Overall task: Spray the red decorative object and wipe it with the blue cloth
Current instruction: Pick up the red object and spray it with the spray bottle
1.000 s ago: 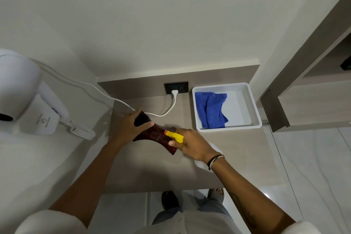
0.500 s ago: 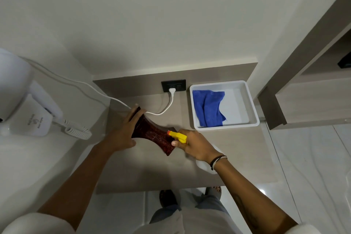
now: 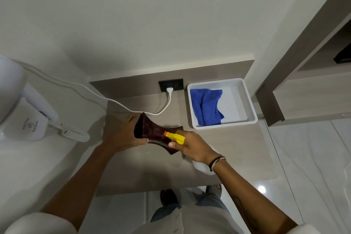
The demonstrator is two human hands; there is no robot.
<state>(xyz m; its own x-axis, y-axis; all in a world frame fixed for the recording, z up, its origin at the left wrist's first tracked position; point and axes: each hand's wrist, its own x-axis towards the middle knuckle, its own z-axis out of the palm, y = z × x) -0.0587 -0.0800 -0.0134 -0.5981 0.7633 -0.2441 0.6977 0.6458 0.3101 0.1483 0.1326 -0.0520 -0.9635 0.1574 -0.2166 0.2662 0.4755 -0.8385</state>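
The left hand (image 3: 121, 135) wraps its grip around the wide left end of the dark red, hourglass-shaped decorative object (image 3: 153, 132), holding it tilted just above the grey-brown wooden worktop (image 3: 144, 169). The right hand (image 3: 191, 145) is closed on a white plastic spray bottle (image 3: 202, 167) with a yellow nozzle (image 3: 175, 137); the nozzle tip sits right against the narrow waist of the red object, and the hand covers most of the bottle's neck, so only the rounded white body shows below the wrist. A dark band (image 3: 216, 162) circles that wrist.

The crumpled blue cloth (image 3: 206, 106) lies in the left half of a shallow white rectangular tray (image 3: 247, 100), which stands at the back right corner of the worktop, apart from both hands. Just left of the tray a black wall socket (image 3: 171, 84) holds a white plug (image 3: 169, 90), and its white cable (image 3: 114, 101) trails across the worktop behind the red object, passing close to the left hand's fingertips. The cable runs to a white wall-mounted hair dryer (image 3: 20, 108) at the far left, with a coiled cord (image 3: 76, 135) beneath it. A wooden shelf unit (image 3: 313, 97) rises to the right of the tray.
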